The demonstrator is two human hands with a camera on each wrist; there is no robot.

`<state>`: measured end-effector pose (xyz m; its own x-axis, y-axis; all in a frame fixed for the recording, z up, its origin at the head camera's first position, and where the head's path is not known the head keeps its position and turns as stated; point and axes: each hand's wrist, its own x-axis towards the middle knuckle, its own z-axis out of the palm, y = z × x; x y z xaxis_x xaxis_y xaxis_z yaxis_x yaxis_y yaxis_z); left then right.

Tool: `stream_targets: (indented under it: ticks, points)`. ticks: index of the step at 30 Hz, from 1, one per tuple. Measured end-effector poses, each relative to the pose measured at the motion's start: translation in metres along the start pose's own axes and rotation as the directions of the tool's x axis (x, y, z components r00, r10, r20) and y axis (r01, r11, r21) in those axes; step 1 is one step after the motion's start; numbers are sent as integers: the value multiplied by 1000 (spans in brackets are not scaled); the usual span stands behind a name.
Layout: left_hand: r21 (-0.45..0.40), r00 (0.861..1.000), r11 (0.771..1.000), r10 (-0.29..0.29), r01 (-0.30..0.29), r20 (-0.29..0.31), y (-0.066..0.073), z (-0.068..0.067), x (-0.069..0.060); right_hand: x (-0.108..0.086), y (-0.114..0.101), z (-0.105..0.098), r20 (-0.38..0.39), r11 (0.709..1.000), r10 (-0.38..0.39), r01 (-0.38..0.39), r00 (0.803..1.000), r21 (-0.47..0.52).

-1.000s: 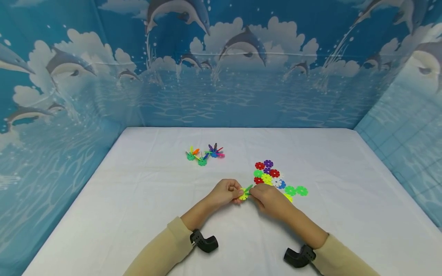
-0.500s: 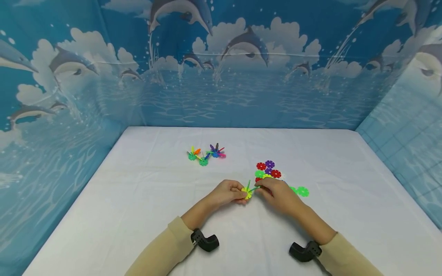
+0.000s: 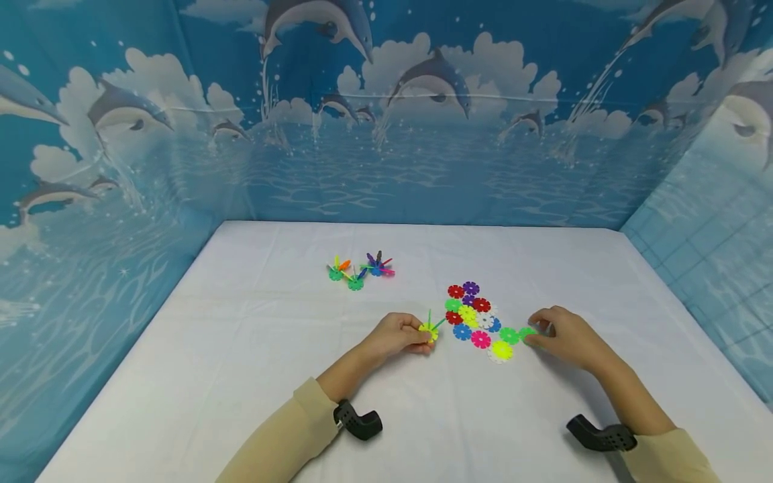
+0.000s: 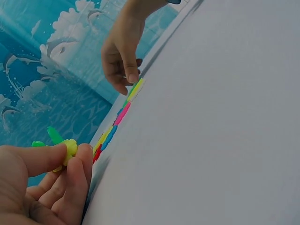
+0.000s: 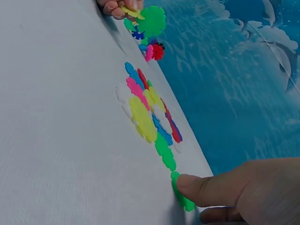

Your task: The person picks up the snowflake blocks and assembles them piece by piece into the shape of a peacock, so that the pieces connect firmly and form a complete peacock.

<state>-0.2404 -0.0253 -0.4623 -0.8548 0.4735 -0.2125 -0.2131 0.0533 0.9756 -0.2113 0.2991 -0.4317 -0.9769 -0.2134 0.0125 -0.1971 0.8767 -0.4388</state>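
The left hand pinches a yellow disc with two green discs standing up from it; in the left wrist view the yellow disc sits between thumb and fingers. At the right end of the loose pieces, the right hand has thumb and fingers at a green disc. The right wrist view shows the thumb pressed on that green disc, its other fingers partly hidden. Another green disc lies just left of it.
Loose flat discs, among them a pink one and a blue one, lie between the hands. Farther back on the white table stand joined clusters, one green-based, one blue-based. A dolphin-print curtain hangs behind.
The right hand has left the piece in the left hand and moved right to the green disc at the end, uncovering the loose discs. The left hand keeps its grip, nearly in place.
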Motion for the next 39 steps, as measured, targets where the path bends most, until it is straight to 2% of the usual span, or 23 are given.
stream_targets:
  ticks: [5, 14, 20, 25, 29, 32, 35, 39]
  points:
    - [-11, 1000, 1000, -11, 11, -25, 0, 1, 2, -2, 10, 2, 49, 996, 55, -58, 997, 62]
    - [-20, 999, 999, -27, 26, -40, 0, 1, 2, -1, 8, 4, 84, 985, 95, -106, 992, 138]
    - [-25, 999, 999, -26, 25, -38, 0, 0, 3, 0, 4, 3, 82, 987, 60, -71, 995, 147]
    - [-25, 999, 1000, -19, 18, -51, 0, 0, 3, 2, -11, 3, 18, 979, 36, -39, 999, 200]
    - [-11, 997, 1000, -19, 18, -70, 0, 0, 3, 6, -32, 12, -24, 964, -39, 44, 999, 263]
    - [-9, 997, 1000, -22, 22, -71, 0, 0, 3, 10, -50, 25, -46, 951, -142, 149, 989, 272]
    - [-15, 998, 1000, -23, 22, -66, 0, -1, 3, 15, -67, 38, -91, 933, -254, 268, 963, 241]
    - [-41, 998, 999, -13, 11, -60, -1, 0, 3, 21, -84, 52, -156, 900, -384, 407, 910, 154]
